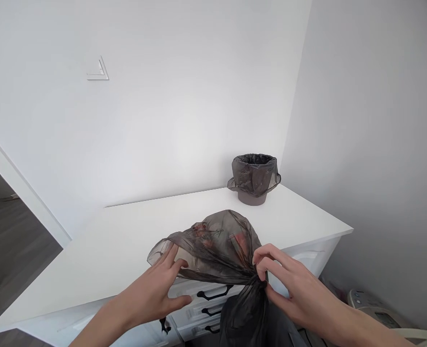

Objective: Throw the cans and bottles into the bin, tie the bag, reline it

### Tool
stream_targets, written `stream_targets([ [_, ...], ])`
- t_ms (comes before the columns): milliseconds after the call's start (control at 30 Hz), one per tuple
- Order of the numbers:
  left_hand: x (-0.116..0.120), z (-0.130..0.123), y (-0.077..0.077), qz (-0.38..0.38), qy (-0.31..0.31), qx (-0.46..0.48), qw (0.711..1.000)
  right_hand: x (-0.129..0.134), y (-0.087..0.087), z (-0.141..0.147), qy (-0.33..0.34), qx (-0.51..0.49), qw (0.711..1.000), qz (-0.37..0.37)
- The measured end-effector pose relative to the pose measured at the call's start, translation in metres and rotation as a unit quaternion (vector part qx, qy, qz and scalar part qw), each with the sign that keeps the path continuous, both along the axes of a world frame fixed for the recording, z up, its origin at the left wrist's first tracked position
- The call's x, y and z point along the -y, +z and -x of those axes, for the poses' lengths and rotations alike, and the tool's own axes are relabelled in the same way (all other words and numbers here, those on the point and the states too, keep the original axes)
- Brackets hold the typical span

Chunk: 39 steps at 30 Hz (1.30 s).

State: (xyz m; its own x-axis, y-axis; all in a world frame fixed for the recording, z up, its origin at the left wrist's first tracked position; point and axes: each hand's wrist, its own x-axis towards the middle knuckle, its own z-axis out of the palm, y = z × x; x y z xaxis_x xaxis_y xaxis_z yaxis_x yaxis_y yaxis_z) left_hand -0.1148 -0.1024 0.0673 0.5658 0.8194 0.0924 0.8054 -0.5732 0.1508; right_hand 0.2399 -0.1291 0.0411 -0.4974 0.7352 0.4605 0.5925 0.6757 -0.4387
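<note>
A filled, see-through black plastic bag (216,241) lies at the front edge of the white cabinet top (126,241), with red and pale items showing dimly inside. My right hand (285,279) pinches the gathered, twisted neck of the bag at its right side. Below that grip the loose end of the bag (245,313) hangs down in front of the drawers. My left hand (162,284) rests its fingertips against the bag's left part, fingers spread and thumb apart, not gripping it.
Towards the back right of the cabinet top stands a small brown bin (253,197) lined with a black bag. Walls rise behind and to the right. Black handles (215,292) stick out from the drawer fronts. A beige appliance (372,308) sits low at the right.
</note>
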Motion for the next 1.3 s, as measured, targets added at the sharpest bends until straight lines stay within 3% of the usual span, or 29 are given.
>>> stream_targets([
  [133,0.007,-0.025,0.033,0.083,-0.089,0.066,0.990,-0.003,-0.002,-0.002,-0.003,-0.010,1.000,-0.009],
  [200,0.006,-0.042,0.038,0.079,-0.110,0.081,0.987,-0.003,-0.003,-0.002,-0.002,-0.009,1.000,-0.005],
  [467,-0.032,-0.103,0.006,0.032,-0.158,0.015,0.987,-0.001,-0.006,-0.001,0.000,-0.017,1.000,0.007],
  [600,-0.051,-0.122,0.002,-0.026,-0.200,-0.034,0.979,0.002,-0.001,-0.005,-0.008,-0.030,1.000,-0.005],
  [767,-0.068,-0.138,-0.002,-0.127,-0.258,-0.099,0.953,0.004,0.002,-0.010,-0.013,-0.032,0.999,-0.012],
  [933,-0.088,-0.159,-0.020,-0.168,-0.316,-0.198,0.913,0.002,-0.002,-0.011,-0.002,-0.038,0.999,-0.012],
  [1133,-0.102,-0.175,-0.039,-0.188,-0.248,-0.242,0.919,-0.006,-0.008,-0.014,-0.017,-0.052,0.998,0.005],
  [1300,-0.099,-0.159,-0.024,-0.192,-0.211,-0.180,0.941,-0.015,-0.010,-0.015,-0.038,-0.084,0.996,0.000],
])
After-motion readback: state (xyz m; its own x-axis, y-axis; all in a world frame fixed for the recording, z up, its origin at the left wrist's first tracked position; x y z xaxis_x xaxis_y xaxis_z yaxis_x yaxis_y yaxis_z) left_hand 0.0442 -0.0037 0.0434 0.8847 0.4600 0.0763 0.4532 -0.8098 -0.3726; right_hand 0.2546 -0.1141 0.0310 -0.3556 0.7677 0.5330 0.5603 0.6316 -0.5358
